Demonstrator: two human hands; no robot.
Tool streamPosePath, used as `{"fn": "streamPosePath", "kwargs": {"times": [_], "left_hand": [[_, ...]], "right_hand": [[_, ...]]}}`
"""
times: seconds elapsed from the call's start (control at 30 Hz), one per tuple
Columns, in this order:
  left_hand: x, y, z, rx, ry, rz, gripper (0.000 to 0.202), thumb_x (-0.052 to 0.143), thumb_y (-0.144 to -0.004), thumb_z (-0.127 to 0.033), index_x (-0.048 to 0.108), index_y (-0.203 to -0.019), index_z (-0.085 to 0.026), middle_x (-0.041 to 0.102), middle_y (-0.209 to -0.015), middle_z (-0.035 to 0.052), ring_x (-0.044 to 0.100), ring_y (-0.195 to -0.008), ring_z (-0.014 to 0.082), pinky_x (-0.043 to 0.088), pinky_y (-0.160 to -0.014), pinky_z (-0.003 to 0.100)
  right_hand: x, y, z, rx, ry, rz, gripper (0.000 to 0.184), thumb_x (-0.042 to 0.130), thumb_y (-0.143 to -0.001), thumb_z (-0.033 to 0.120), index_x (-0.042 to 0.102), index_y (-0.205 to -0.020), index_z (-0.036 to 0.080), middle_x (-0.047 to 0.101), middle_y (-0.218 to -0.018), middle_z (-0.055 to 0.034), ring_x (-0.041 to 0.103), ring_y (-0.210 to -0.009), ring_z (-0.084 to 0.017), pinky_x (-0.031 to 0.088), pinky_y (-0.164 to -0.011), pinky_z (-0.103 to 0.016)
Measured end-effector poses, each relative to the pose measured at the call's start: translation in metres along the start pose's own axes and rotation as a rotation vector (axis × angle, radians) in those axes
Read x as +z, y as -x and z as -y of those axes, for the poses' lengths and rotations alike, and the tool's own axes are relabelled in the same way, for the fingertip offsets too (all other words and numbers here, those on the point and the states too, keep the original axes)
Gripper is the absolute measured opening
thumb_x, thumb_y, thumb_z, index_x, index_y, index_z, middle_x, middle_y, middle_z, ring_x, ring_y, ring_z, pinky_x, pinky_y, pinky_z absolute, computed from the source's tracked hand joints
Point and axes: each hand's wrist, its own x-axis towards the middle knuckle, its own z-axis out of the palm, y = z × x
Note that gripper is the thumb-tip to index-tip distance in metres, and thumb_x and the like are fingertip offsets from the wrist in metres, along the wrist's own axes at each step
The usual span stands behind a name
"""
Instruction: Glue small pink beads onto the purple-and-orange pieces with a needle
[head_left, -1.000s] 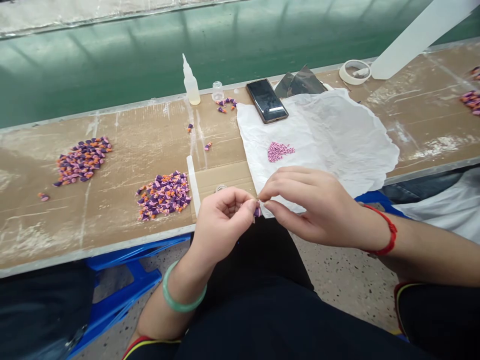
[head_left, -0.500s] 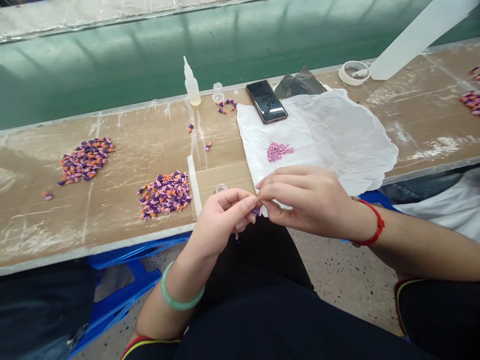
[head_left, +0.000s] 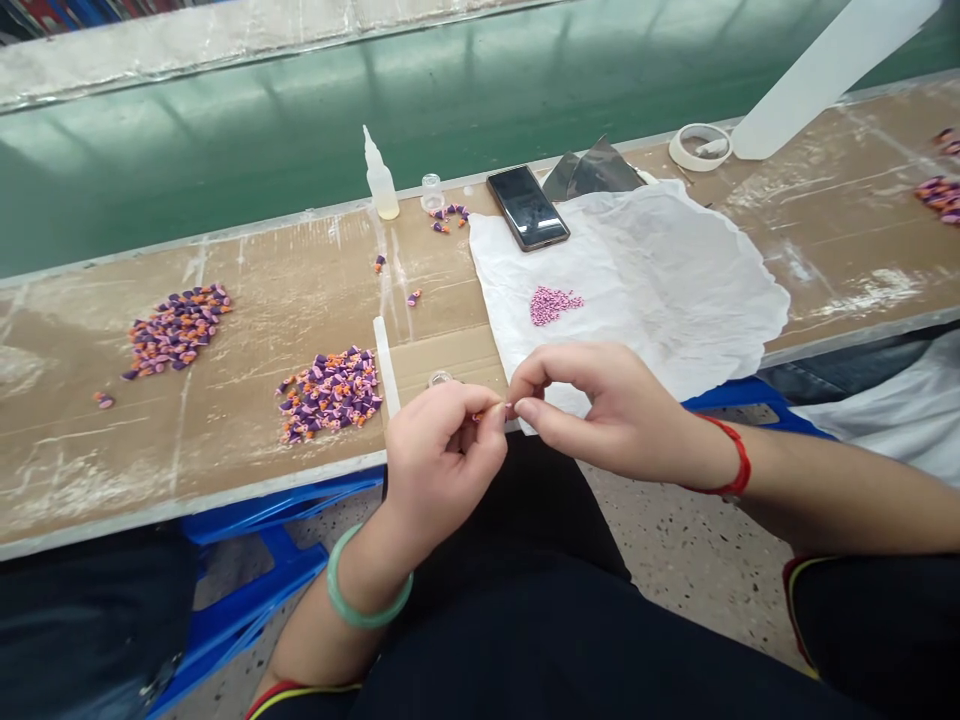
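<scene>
My left hand (head_left: pixel 442 455) is closed around a small orange, pink and purple piece (head_left: pixel 478 417), most of it hidden by the fingers. Against its fingertips, my right hand (head_left: pixel 600 410) pinches thumb and forefinger together; whatever lies between them is too small to make out. Both hands hover at the table's front edge. Left of them sits a pile of similar purple, pink and orange pieces (head_left: pixel 330 395). Beyond the right hand, tiny pink bits (head_left: pixel 553 305) lie on a crumpled white sheet (head_left: pixel 675 260). Partly behind the left hand is a small clear round container (head_left: pixel 441 379).
A second pile of pieces (head_left: pixel 178 328) lies further left on the brown tabletop (head_left: pixel 300 270). At the back stand a squeeze bottle (head_left: pixel 382 187) and a small clear jar (head_left: pixel 432 193). A phone (head_left: pixel 529 208) rests on the sheet, with a tape roll (head_left: pixel 700 148) to the right.
My left hand has turned, its knuckles now more upward, and the piece shows its orange part instead of purple. The right thumb and forefinger have come together in a rounder pinch.
</scene>
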Motion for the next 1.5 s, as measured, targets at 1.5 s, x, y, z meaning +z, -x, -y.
{"fn": "streamPosePath", "kwargs": {"times": [1.5], "left_hand": [[-0.027, 0.041, 0.068, -0.576, 0.637, -0.039, 0.003, 0.076, -0.074, -0.014, 0.075, -0.076, -0.017, 0.073, -0.065, 0.0016, 0.065, -0.051, 0.0089, 0.051, -0.048, 0.015]], "right_hand": [[0.033, -0.11, -0.022, -0.065, 0.616, 0.764, 0.022, 0.055, -0.08, 0.02, 0.044, -0.06, 0.019, 0.044, -0.053, 0.0009, 0.032, -0.051, -0.012, 0.023, -0.053, -0.028]]}}
